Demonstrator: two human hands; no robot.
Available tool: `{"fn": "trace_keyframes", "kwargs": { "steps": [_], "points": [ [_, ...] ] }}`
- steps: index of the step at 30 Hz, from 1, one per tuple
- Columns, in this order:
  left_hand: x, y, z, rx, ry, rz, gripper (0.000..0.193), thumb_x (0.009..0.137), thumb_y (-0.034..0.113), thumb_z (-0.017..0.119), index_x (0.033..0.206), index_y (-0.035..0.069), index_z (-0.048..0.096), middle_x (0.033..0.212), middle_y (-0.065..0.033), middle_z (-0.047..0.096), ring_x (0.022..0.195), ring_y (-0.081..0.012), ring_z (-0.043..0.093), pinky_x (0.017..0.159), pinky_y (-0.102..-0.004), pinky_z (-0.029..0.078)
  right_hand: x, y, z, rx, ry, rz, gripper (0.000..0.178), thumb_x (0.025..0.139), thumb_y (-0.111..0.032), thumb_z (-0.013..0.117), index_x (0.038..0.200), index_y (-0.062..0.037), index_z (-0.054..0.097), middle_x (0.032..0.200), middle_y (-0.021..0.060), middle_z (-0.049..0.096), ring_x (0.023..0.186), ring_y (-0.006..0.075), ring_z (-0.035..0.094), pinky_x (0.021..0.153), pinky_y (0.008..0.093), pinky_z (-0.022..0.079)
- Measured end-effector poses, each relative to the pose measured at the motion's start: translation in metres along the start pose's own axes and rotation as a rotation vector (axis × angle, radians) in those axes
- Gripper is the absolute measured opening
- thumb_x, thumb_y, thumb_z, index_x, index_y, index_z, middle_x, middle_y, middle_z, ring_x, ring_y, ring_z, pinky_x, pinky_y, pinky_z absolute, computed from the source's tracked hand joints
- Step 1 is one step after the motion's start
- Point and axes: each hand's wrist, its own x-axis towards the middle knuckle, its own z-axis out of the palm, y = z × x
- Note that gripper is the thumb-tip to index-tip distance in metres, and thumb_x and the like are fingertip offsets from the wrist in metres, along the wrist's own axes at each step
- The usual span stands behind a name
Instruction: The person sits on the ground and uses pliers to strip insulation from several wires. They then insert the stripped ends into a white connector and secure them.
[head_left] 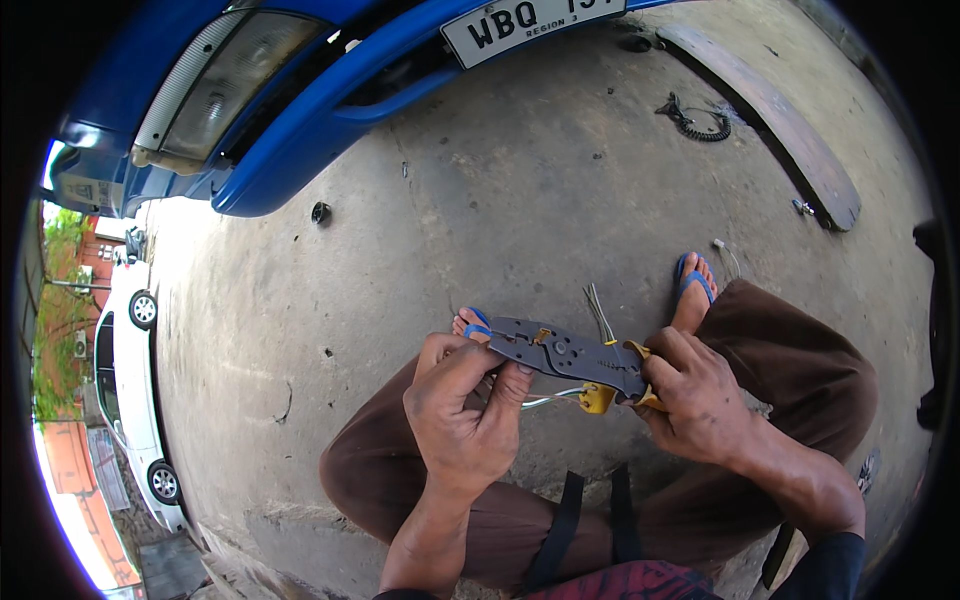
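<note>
Our right hand (pixel 695 395) grips the pliers (pixel 565 350) by the handles (pixel 652 400), likely for leverage, between our knees (pixel 350 460); our left hand (pixel 465 410) meets the nose (pixel 508 339), perhaps steadying it, its exact hold hidden. Just below, the yellow connector (pixel 597 398) trails wires (pixel 548 401).

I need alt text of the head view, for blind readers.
A right hand holds a yellow-handled plier tool, the left hand at its nose. Wires and a yellow part show below; a blue vehicle stands beyond.
</note>
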Motion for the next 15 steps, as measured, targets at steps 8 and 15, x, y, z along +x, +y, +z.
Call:
{"fn": "trace_keyframes", "kwargs": {
  "steps": [8, 15],
  "points": [
    [0.001, 0.004, -0.002, -0.016, -0.032, -0.1, 0.014, 0.092, 0.013, 0.08, 0.1, 0.002, 0.076, 0.088, -0.0065, 0.063, 0.076, -0.015, 0.06, 0.067, -0.0294, 0.048, 0.005, 0.001, 0.0, -0.167, 0.074, -0.052, 0.036, 0.074, -0.007, 0.08, 0.106, -0.0012, 0.064, 0.123, 0.0175, 0.063, 0.118, 0.0356, 0.062, 0.101, 0.0501, 0.047],
    [0.005, 0.003, -0.011, 0.188, 0.026, -0.065, 0.017, 0.094, 0.014, 0.078, 0.1, -0.002, 0.074, 0.089, -0.0091, 0.063, 0.074, -0.0138, 0.066, 0.065, -0.0286, 0.051, 0.004, 0.012, 0.002, -0.078, -0.023, 0.029, 0.047, 0.076, -0.005, 0.081, 0.119, 0.0031, 0.062, 0.136, 0.0226, 0.055, 0.128, 0.0406, 0.057, 0.109, 0.0493, 0.044]
  ]
}}
